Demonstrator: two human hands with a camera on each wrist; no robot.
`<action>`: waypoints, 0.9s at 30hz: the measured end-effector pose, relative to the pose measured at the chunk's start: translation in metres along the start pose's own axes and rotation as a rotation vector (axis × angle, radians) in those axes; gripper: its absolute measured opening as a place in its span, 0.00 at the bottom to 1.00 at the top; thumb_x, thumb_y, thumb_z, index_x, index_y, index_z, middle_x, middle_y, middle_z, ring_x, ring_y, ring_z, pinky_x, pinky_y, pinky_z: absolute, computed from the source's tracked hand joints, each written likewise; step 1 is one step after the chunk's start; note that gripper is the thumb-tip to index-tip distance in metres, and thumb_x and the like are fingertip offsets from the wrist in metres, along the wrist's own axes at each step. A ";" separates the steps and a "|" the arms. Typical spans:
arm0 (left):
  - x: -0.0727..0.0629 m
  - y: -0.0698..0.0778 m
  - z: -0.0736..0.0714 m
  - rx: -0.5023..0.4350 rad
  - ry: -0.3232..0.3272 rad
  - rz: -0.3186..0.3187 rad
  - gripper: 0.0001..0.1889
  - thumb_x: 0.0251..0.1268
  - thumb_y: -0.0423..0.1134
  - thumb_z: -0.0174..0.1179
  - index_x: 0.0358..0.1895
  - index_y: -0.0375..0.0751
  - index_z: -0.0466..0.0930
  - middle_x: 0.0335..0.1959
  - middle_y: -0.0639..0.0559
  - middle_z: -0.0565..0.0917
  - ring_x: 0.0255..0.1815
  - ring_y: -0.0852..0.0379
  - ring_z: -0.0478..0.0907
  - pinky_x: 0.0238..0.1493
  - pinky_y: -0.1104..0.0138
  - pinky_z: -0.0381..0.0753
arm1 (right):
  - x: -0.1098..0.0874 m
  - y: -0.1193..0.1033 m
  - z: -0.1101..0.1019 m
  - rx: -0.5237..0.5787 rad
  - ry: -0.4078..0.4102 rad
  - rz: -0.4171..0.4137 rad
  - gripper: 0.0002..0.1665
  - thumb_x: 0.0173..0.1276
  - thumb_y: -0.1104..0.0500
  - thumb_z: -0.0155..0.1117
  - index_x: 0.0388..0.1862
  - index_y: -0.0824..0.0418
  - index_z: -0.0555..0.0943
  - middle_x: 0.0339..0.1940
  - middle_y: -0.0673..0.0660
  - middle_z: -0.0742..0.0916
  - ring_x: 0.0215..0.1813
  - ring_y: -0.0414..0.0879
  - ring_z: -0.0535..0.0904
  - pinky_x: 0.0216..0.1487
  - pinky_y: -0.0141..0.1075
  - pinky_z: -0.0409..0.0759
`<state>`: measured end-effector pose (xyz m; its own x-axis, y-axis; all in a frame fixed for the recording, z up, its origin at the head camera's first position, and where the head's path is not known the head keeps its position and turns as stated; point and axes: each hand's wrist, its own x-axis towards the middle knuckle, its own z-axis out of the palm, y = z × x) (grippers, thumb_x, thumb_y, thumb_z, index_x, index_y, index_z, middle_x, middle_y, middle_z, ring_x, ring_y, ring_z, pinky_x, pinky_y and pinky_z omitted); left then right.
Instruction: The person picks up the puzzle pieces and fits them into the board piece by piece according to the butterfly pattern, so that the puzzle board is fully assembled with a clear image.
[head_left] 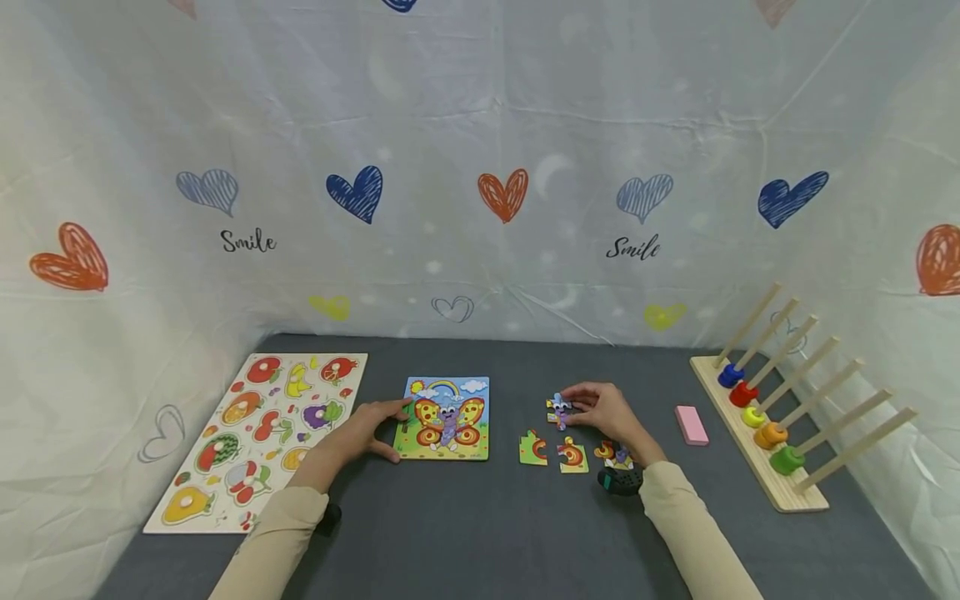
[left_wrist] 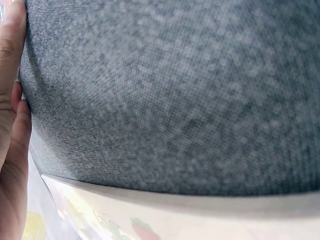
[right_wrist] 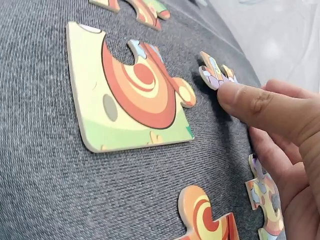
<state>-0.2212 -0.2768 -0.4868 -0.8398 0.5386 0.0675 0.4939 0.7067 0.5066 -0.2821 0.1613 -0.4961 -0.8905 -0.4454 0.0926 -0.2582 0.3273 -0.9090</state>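
Note:
A square butterfly picture board (head_left: 447, 421) lies flat left of centre. Its left edge is touched by the left hand (head_left: 367, 431), fingers on the picture's side and thumb near the lower corner. In the left wrist view that hand (left_wrist: 12, 135) shows only at the border, and the board is mostly out of sight. Between thumb and fingers the right hand (head_left: 603, 408) pinches a purple-and-blue jigsaw piece (head_left: 558, 410), tilted off the cloth in the right wrist view (right_wrist: 216, 74). Nearby lie a green-and-orange piece (head_left: 533, 450), an orange swirl piece (head_left: 573, 457) and, by the wrist, more pieces (head_left: 604, 451).
A fruit peg board (head_left: 251, 442) lies at the left, partly under the left forearm. On the right are a pink block (head_left: 692, 426) and a wooden peg stand (head_left: 780, 467) with coloured rings and tall slanting pegs. A printed curtain (head_left: 450, 117) hangs behind the table.

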 end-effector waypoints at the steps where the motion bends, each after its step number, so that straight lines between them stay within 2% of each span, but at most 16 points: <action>1: 0.000 0.000 0.000 0.001 0.002 0.001 0.46 0.43 0.44 0.76 0.67 0.26 0.65 0.50 0.45 0.83 0.61 0.38 0.71 0.61 0.45 0.67 | 0.000 -0.001 0.000 -0.002 0.000 0.003 0.24 0.53 0.71 0.72 0.51 0.74 0.79 0.52 0.71 0.82 0.57 0.63 0.77 0.54 0.39 0.78; 5: 0.000 -0.001 0.000 -0.006 0.006 0.004 0.46 0.43 0.43 0.76 0.67 0.27 0.65 0.50 0.45 0.83 0.61 0.37 0.71 0.61 0.44 0.66 | -0.001 -0.004 0.000 -0.027 -0.002 0.025 0.25 0.54 0.71 0.72 0.52 0.74 0.79 0.52 0.71 0.81 0.57 0.64 0.77 0.54 0.39 0.78; 13: 0.000 0.001 -0.002 -0.024 -0.007 -0.001 0.46 0.44 0.43 0.75 0.67 0.25 0.64 0.50 0.44 0.83 0.63 0.35 0.68 0.62 0.43 0.65 | 0.002 -0.007 0.003 -0.244 -0.017 -0.012 0.27 0.55 0.65 0.75 0.53 0.74 0.80 0.55 0.69 0.80 0.57 0.62 0.77 0.52 0.39 0.79; 18: 0.000 0.002 -0.002 -0.024 -0.007 -0.003 0.46 0.44 0.43 0.75 0.67 0.26 0.64 0.50 0.44 0.83 0.63 0.35 0.68 0.62 0.43 0.65 | 0.003 -0.005 0.004 -0.248 -0.016 -0.019 0.22 0.55 0.66 0.74 0.47 0.76 0.81 0.53 0.69 0.78 0.55 0.62 0.77 0.54 0.40 0.79; 22: 0.000 0.002 -0.002 -0.019 -0.001 0.004 0.45 0.43 0.43 0.76 0.66 0.26 0.66 0.50 0.43 0.83 0.63 0.36 0.69 0.61 0.43 0.66 | 0.002 -0.004 0.003 -0.225 0.000 -0.014 0.21 0.55 0.65 0.74 0.46 0.74 0.82 0.53 0.68 0.78 0.56 0.62 0.77 0.54 0.40 0.78; 27: 0.001 0.001 -0.002 -0.014 0.002 0.015 0.46 0.42 0.43 0.76 0.66 0.26 0.66 0.50 0.44 0.83 0.62 0.37 0.70 0.61 0.44 0.67 | -0.001 -0.005 0.001 -0.225 0.054 0.008 0.22 0.55 0.61 0.75 0.48 0.67 0.81 0.45 0.62 0.85 0.48 0.54 0.83 0.45 0.38 0.83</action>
<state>-0.2216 -0.2762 -0.4847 -0.8327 0.5483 0.0767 0.5033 0.6919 0.5177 -0.2793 0.1590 -0.4923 -0.9101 -0.3987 0.1129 -0.3226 0.5107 -0.7970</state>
